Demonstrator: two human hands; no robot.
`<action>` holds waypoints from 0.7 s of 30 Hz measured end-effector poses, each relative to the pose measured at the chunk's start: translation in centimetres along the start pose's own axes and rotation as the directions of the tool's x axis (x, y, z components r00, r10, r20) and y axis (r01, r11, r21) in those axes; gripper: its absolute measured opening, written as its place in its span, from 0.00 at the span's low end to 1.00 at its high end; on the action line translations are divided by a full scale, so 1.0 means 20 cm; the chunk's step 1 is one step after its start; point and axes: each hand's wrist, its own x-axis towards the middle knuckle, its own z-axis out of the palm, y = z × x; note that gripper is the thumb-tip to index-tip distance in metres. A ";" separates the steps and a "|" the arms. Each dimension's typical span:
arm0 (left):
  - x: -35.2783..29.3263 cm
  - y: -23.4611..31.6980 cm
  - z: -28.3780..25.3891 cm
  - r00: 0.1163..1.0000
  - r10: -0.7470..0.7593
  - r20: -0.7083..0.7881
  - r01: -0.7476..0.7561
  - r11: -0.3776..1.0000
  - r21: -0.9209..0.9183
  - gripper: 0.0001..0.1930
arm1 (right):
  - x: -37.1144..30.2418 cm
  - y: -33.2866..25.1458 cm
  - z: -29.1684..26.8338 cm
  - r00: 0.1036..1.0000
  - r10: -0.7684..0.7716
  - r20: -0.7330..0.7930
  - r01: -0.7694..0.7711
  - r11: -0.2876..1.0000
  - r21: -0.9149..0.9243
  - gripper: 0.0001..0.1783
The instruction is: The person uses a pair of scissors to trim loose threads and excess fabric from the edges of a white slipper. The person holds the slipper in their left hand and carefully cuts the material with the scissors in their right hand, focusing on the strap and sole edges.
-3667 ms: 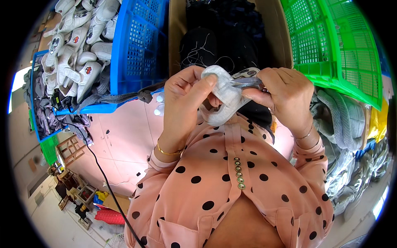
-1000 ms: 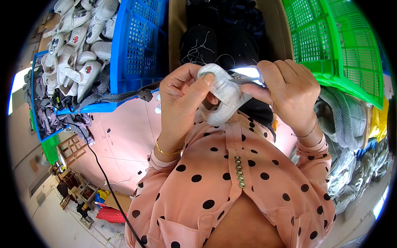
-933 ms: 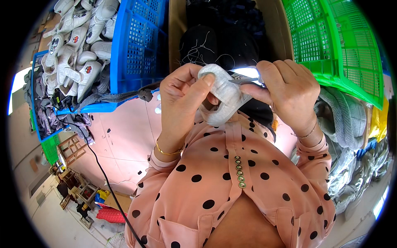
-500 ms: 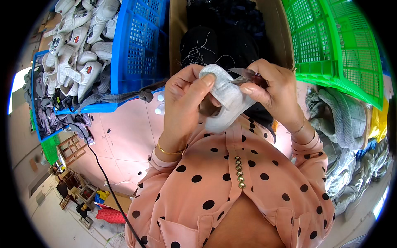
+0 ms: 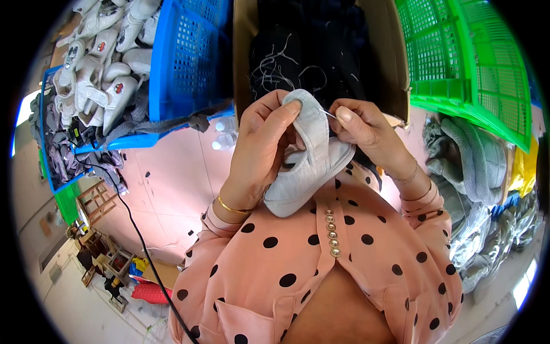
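Observation:
A small white shoe (image 5: 298, 189) with a strap hangs tilted in front of my chest. My left hand (image 5: 258, 143) is closed on it, the thumb pressing on the end of the strap (image 5: 316, 135) and the fingers behind. At the strap's right edge my right hand (image 5: 366, 129) is closed, thumb against the curled forefinger. Between those fingertips and the strap runs a thin, straight pale strand (image 5: 327, 113), which looks like thread. Whether the right palm also holds a tool is hidden.
White shoes (image 5: 94, 74) are heaped in a blue crate (image 5: 189, 69) at the left. Ahead stands a cardboard box (image 5: 382, 51), with loose threads (image 5: 281, 54) on the dark fabric there. A green crate (image 5: 441, 69) and grey shoes (image 5: 472, 160) are on the right; a black cable (image 5: 137, 229) trails at left.
The shoe has turned so that its toe points lower left and more of its side shows. The snips' blades seen in my right hand are out of sight; its fingers now pinch closer together.

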 end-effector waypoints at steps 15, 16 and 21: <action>-0.05 -0.14 -0.04 0.995 -0.091 -0.034 0.090 0.996 -0.026 0.07 | -0.13 0.11 -0.03 0.854 -0.508 -0.112 0.211 0.534 -0.819 0.22; -0.06 -0.13 -0.03 0.995 -0.090 -0.045 0.089 0.996 -0.020 0.07 | -0.13 0.07 -0.04 0.836 -0.544 -0.077 0.209 0.444 -0.871 0.22; -0.06 -0.10 -0.02 0.997 -0.071 -0.029 0.071 0.997 0.002 0.07 | -0.12 -0.03 -0.02 0.800 -0.594 0.089 0.189 0.109 -0.976 0.21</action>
